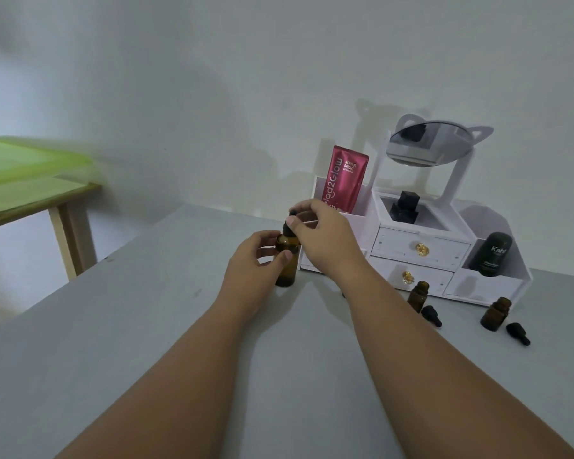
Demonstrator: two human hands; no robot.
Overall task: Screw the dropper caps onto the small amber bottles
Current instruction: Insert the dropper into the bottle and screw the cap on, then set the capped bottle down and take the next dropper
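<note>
Gripping the amber bottle (286, 260), the left hand (256, 256) steadies it while the right hand (322, 240) pinches its dropper cap (290, 223).

1. The left bottle (285, 265) is amber-brown; its fitted cap (290, 226) is black.
2. The middle bottle (419, 294) and right bottle (495, 313) are the same amber-brown.
3. The middle cap (431, 315) and right cap (517, 332) are black.
4. The table (146, 326) is plain pale grey.
5. The organizer (487, 286) is white, with gold knobs (422, 249).
6. The tube (343, 180) is deep pink with white lettering.
7. The jar (492, 251) is black with white lettering.
8. The cloth (24, 167) is bright green, on a light wood side table (67, 240).
</note>
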